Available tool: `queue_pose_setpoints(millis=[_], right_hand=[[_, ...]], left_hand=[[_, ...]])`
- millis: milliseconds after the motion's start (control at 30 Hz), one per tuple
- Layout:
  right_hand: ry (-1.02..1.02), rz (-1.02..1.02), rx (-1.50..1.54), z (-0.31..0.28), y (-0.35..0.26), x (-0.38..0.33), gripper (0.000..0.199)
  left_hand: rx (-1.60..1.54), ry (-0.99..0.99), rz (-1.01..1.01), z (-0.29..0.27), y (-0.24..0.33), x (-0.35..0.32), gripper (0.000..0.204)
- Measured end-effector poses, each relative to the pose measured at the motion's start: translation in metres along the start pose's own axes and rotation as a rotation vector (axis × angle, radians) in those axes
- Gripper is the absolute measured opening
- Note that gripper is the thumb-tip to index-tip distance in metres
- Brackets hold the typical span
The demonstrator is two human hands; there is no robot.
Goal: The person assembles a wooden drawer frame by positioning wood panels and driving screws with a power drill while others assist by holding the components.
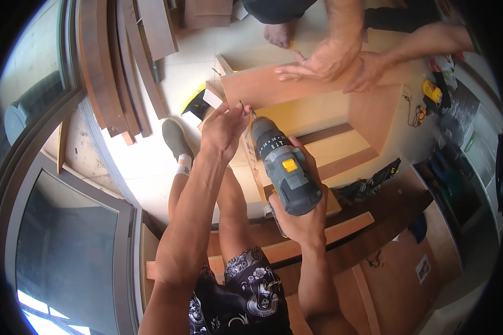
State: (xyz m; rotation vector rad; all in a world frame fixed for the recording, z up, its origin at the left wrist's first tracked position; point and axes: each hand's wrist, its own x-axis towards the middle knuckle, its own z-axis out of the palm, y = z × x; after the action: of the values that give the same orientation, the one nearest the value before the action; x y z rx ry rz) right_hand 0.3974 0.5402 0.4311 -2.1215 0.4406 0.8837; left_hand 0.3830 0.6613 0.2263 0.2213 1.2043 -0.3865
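Observation:
My right hand [304, 223] is wrapped round the grip of a grey and black cordless drill [289, 177] with a yellow button on top. The drill points away from me, its chuck next to my left fingertips. My left hand [224, 127] pinches a thin dark screw [241, 105] at the near left corner of a wooden frame [274, 88]. Which way the screw's tip points is too small to tell. Another person's two hands [332, 58] rest on the frame's upper board from the far side.
Long brown boards [103, 72] lie stacked at the far left. A glazed sliding door frame [67, 245] stands at my left. At right are a yellow tool [432, 92] and a dark bag [369, 184]. A wooden strip [318, 237] lies across the dark cabinet part near me.

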Motion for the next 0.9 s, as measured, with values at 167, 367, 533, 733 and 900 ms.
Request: queue_pose_setpoints(millis=[167, 367, 533, 733, 900], right_hand=[[-0.006, -0.033, -0.047, 0.001, -0.001, 0.004, 0.081], [-0.017, 0.024, 0.060, 0.006, 0.002, 0.004, 0.080], [0.003, 0.001, 0.046, 0.008, 0.003, 0.004, 0.081], [-0.022, 0.003, 0.050, 0.009, 0.001, 0.007, 0.081], [-0.019, 0.005, 0.023, 0.011, 0.002, 0.009, 0.082]], left_hand=[[0.012, -0.033, -0.004, -0.001, 0.002, 0.007, 0.013], [0.040, -0.008, 0.007, 0.000, 0.002, 0.008, 0.012], [0.009, 0.045, 0.027, 0.001, 0.002, 0.005, 0.013], [-0.030, 0.032, -0.004, -0.005, 0.002, 0.013, 0.017], [-0.049, -0.005, -0.019, -0.007, 0.003, 0.016, 0.017]])
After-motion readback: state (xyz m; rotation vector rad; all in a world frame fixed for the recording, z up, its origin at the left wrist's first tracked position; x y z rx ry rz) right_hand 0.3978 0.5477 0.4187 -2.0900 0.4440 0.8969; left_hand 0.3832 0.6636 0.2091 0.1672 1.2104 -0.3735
